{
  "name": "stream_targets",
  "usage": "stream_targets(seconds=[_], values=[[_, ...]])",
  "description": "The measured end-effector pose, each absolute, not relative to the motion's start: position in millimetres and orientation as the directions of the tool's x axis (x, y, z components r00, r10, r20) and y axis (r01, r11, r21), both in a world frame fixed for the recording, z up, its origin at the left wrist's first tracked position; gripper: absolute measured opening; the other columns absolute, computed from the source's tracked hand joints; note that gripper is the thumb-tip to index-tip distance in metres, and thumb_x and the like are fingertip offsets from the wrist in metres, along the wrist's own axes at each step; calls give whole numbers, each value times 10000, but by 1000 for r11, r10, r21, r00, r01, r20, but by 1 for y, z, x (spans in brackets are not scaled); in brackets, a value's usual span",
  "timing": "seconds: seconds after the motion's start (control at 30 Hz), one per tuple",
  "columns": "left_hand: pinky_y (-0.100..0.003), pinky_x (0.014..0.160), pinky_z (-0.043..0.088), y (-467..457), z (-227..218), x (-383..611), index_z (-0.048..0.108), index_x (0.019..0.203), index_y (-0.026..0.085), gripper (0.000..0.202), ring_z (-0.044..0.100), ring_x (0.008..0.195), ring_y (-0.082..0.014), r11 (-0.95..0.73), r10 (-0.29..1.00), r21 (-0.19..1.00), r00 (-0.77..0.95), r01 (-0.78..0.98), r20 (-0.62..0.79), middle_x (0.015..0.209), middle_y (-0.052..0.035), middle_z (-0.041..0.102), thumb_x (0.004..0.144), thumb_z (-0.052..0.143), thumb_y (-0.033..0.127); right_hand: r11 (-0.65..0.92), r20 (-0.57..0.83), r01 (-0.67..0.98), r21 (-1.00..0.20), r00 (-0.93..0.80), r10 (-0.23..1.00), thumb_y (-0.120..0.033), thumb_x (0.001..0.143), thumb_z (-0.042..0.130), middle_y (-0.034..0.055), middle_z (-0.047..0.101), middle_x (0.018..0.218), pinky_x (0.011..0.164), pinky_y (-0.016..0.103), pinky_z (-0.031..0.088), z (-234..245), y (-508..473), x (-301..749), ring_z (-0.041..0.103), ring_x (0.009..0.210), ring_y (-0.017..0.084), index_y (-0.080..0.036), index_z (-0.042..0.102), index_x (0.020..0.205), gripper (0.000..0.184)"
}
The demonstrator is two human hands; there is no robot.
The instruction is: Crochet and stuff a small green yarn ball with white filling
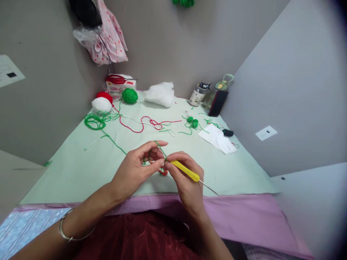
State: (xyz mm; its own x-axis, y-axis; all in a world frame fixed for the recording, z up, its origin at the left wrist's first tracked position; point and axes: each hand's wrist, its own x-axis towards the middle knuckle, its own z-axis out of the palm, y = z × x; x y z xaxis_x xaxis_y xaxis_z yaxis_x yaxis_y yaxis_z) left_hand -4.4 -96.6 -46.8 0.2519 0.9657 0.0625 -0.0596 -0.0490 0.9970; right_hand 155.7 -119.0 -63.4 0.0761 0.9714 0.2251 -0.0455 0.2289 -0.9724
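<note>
The small green work (165, 159) sits between your two sets of fingertips, above the near middle of the table (67, 169). Your left hand (131, 166) is closed in a pinch on it, thumb against fingers, with a green strand (160, 144) looped over the raised index finger, presumably to hold it taut. Your right hand (189, 184) grips the yellow-handled tool (187, 171) near the work, probably for fine control; its thin metal shaft points away to the lower right. Your fingers hide the working end, so I cannot tell whether it is in a stitch. A reddish piece (164, 173) shows just below your left fingertips; whether you hold it too is unclear.

Beyond your left hand, green yarn trails to a loose coil (94, 122), which likely lets it feed without tugging. The white ball (102, 104), red ball (105, 96) and green ball (130, 95) sit farther back, seemingly out of your elbows' way. White stuffing (161, 94) lies by the back wall. To the right, small green balls (193, 122) rest near white paper (217, 138), and a phone (218, 103) leans upright against a bottle (222, 85).
</note>
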Motion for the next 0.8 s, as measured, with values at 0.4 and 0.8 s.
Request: stream_targets(seconds=[0.4, 0.8], values=[[-278, 779, 528, -88, -50, -11, 715, 1237, 234, 343, 650, 771, -137, 154, 910, 949, 414, -277, -27, 855, 22, 603, 898, 721, 282, 79, 102, -280, -957, -68, 992, -221, 804, 851, -37, 715, 705, 670, 252, 534, -75, -112, 164, 665, 644, 116, -233, 738, 866, 129], [-323, 849, 536, -82, -53, -19, 698, 1290, 240, 401, 661, 842, -171, 155, 871, 969, 489, -192, -43, 900, -3, 604, 892, 711, 296, 29, 68, -314, -949, -115, 991, -222, 768, 871, -46, 691, 685, 627, 246, 535, -74, -109, 167, 640, 607, 110, -221, 728, 823, 154]])
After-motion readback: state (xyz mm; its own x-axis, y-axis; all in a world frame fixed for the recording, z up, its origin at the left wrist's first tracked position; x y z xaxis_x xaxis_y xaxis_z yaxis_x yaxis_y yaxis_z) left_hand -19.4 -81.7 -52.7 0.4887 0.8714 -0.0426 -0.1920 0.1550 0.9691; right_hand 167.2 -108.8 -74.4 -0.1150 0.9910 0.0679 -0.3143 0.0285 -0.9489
